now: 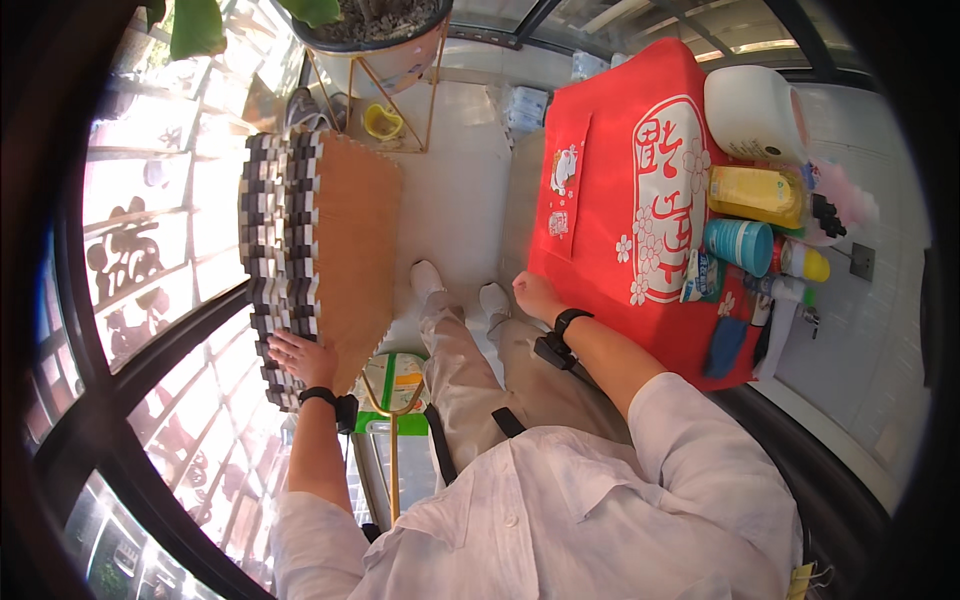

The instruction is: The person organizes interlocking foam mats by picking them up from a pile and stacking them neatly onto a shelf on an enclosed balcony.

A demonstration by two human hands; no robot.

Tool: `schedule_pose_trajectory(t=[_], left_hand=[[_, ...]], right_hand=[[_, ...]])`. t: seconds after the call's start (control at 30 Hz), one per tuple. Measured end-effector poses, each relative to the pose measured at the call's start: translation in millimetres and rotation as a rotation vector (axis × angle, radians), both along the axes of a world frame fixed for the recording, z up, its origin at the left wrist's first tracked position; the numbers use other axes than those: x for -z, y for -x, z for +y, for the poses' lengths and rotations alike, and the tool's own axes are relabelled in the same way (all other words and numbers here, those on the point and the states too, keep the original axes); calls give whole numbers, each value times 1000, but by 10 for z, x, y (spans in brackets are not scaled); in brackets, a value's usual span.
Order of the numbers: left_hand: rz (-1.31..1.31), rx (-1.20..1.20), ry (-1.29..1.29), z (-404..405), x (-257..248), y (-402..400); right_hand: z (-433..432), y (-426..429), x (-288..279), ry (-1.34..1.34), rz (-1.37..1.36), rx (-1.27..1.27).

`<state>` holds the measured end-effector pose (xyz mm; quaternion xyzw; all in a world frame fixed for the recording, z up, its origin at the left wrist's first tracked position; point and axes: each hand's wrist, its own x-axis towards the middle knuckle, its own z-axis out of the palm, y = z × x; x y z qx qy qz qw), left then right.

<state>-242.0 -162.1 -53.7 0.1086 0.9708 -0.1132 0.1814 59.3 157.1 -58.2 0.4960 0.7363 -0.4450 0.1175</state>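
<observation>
A tall stack of interlocking foam floor mats (360,225) stands at the left by the window, its toothed edges dark and pale, its broad face orange-brown. My left hand (304,358) lies on the toothed edges near the stack's lower end, fingers spread. On the right, a red cloth (600,195) with white printed flowers and characters covers a boxy thing whose kind is hidden. At the cloth's near left corner is my right hand (537,296), fingers curled in; nothing shows in it, and whether it touches the cloth is not plain.
Beyond the mats, a potted plant (397,64) stands on a gold wire stand, near a yellow bowl (382,121) and shoes (309,112). A white jar (754,112), a yellow bottle (757,196) and a blue cup (739,246) line the cloth's right side. A green-edged bag (401,382) lies below the mats.
</observation>
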Motion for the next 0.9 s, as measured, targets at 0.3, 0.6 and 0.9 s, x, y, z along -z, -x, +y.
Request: schedule_pose_trajectory(t=[0.3, 0.6, 0.9], left_hand=[[-269, 24, 96, -89, -51, 121], [-614, 41, 249, 15, -209, 620], [-618, 174, 4, 580, -686, 866]], right_hand=[[-140, -125, -157, 7, -18, 157], [-132, 246, -460, 89, -43, 249], [174, 462, -362, 1, 35, 251]])
